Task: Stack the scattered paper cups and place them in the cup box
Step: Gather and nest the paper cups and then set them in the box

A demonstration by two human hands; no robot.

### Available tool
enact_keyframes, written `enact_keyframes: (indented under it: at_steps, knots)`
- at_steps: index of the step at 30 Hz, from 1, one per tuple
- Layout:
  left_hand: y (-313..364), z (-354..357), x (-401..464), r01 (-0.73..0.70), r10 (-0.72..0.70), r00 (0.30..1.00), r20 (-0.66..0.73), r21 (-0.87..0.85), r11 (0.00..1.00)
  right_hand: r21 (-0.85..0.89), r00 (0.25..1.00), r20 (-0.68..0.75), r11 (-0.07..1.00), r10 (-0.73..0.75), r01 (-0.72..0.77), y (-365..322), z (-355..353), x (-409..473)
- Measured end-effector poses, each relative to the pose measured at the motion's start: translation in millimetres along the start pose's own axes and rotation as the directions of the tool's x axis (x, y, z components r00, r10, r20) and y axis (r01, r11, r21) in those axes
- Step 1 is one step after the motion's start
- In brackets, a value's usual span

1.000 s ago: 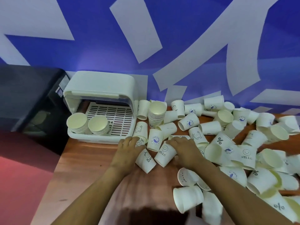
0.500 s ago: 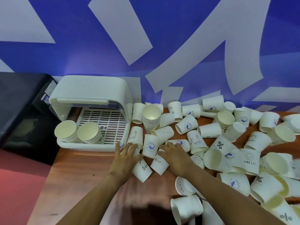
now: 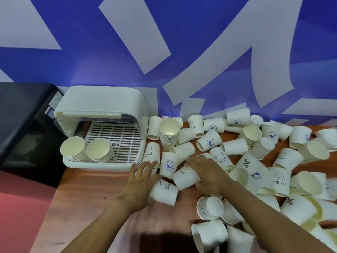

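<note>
Both hands, left (image 3: pixel 144 181) and right (image 3: pixel 206 173), lie flat with grip apart on loose cups (image 3: pixel 185 177); better gather gently near the counter's (image 3: pixel 87 203) left edge.

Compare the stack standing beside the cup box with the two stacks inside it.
The outside stack stands upright on the table, mouth up; the two stacks in the cup box, left and right, lean with mouths toward the camera. The outside stack stands among loose cups; the boxed ones sit on the slotted tray. All are nested white paper cups.
</note>
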State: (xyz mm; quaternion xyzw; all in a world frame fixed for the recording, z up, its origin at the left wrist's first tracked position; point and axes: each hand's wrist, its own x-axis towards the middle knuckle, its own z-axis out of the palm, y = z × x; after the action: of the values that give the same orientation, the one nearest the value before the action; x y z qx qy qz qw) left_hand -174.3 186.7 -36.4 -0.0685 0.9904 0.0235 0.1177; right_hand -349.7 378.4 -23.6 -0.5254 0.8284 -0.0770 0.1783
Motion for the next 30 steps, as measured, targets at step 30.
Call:
enact_keyframes:
  at_steps: [30]
  knots:
    - [-131, -73, -130, 0.145, -0.377, 0.917, -0.131, -0.770, 0.621, 0.364, 0.913, -0.274, 0.911, 0.302, -0.192, -160, -38, 20]
